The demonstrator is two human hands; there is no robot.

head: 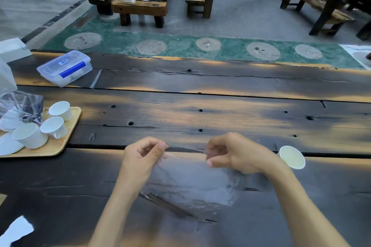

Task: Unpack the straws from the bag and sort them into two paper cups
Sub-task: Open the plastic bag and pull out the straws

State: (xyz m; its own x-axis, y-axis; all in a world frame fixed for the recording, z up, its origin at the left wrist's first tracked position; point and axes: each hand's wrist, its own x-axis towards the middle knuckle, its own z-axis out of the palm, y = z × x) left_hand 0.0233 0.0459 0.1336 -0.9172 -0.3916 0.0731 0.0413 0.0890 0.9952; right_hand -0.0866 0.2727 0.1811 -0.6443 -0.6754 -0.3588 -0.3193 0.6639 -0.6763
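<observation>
Seen from my head camera, looking down: I stand at a long, dark, weathered wooden surface [200, 110] with knots and cracks. My left hand [140, 156] and right hand [232, 154] are raised just above it, each with curled fingers pinching one top corner of a clear plastic bag [192, 182], stretching its mouth between them. The bag is thin, soft and nearly see-through; it hangs limp down to the surface and looks crinkly and slippery, so I judge a firm pinch at the top edges is the right hold for parting it. Inside, low on the left, lies a bundle of dark, slim straws [166, 205], slanting across the bottom of the bag; they look light and stiff, easy to slide out together but likely to scatter if tipped fast. Just beside my right wrist a white paper cup [292, 156] stands open-topped, light enough to knock over. I see only this one paper cup clearly. At far left a pale wooden tray [66, 138] carries small white handled cups [54, 126] and saucers, partly under crumpled clear wrap. Farther back on the left sits a lidded clear plastic box [64, 68] with blue clips. Beyond the surface are wooden benches on a grey floor.
</observation>
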